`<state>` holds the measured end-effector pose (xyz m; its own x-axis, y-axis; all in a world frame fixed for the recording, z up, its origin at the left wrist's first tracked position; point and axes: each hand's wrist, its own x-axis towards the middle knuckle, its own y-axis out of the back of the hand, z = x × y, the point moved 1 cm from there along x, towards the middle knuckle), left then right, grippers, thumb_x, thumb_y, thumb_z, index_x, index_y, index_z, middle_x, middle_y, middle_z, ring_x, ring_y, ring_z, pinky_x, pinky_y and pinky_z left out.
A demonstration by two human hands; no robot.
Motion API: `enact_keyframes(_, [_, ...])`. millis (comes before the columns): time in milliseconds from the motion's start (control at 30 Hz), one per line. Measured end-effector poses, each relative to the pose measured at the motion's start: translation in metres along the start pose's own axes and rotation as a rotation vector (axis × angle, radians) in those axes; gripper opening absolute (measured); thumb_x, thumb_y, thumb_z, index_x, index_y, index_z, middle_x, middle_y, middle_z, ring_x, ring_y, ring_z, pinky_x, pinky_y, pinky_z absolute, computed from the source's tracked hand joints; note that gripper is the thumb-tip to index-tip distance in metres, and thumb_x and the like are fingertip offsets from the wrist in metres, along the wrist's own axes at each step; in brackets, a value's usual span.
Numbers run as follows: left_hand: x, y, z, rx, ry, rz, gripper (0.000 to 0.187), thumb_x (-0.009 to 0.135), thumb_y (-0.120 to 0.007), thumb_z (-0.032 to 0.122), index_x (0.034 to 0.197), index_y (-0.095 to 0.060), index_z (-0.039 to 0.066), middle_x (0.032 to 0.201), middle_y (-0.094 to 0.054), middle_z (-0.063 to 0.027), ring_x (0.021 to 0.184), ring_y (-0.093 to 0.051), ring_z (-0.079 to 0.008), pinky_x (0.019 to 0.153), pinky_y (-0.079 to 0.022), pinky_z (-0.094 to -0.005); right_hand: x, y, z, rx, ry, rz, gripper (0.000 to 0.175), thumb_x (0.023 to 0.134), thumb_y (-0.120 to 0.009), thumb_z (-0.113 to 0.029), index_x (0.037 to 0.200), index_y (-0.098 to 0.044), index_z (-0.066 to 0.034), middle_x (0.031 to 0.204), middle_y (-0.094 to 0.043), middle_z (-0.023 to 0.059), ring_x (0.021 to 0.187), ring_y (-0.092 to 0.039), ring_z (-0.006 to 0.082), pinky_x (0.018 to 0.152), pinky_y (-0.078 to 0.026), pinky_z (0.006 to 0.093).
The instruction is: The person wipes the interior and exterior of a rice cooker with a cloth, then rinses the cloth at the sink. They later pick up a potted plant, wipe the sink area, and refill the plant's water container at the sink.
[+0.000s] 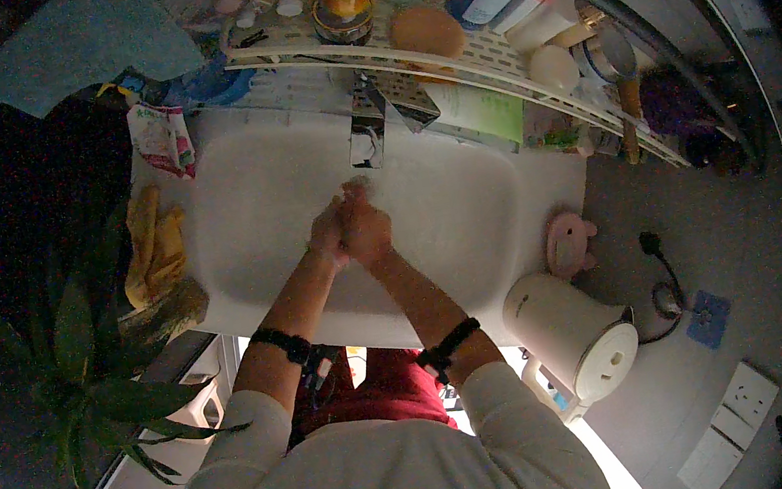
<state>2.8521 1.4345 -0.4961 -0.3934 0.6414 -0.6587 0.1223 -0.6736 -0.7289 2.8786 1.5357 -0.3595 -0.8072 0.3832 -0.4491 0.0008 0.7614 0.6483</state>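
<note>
My left hand and my right hand are pressed together over a white sink basin. Their fingers overlap and are blurred, so whether anything lies between the palms is hidden. Just beyond the fingertips is the squared chrome spout of a faucet. Beside the spout, a flat metal piece angles off to the right. Running water cannot be made out clearly. Black straps circle both forearms, below pale sleeves.
A slotted white shelf crowded with bottles and jars hangs over the sink's back. Left of the basin are a printed packet, yellow cloth-like material and a spiky plant. At right stand a white kettle and a pink object.
</note>
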Motion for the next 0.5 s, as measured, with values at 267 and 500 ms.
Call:
enact_keyframes(267, [-0.040, -0.036, 0.023, 0.241, -0.311, 0.405, 0.033, 0.096, -0.055, 0.036, 0.119, -0.059, 0.013, 0.120, -0.060, -0.0016, 0.114, -0.052, -0.0189, 0.086, -0.045, -0.0439, 0.051, 0.006, 0.089, 0.081, 0.125, 0.713, 0.050, 0.088, -0.066, -0.035, 0.120, -0.045, -0.0024, 0.104, -0.057, 0.0192, 0.087, -0.058, 0.0360, 0.079, -0.048, 0.0436])
enact_keyframes(500, [-0.057, -0.051, 0.015, 0.416, -0.129, 0.493, 0.035, 0.095, -0.055, 0.039, 0.120, -0.059, 0.014, 0.123, -0.059, -0.0008, 0.120, -0.049, -0.0198, 0.092, -0.043, -0.0450, 0.032, -0.059, 0.100, 0.263, 0.342, 0.263, 0.039, 0.078, -0.066, -0.008, 0.113, -0.050, -0.0042, 0.104, -0.057, 0.0165, 0.089, -0.058, 0.0284, 0.080, -0.049, 0.0407])
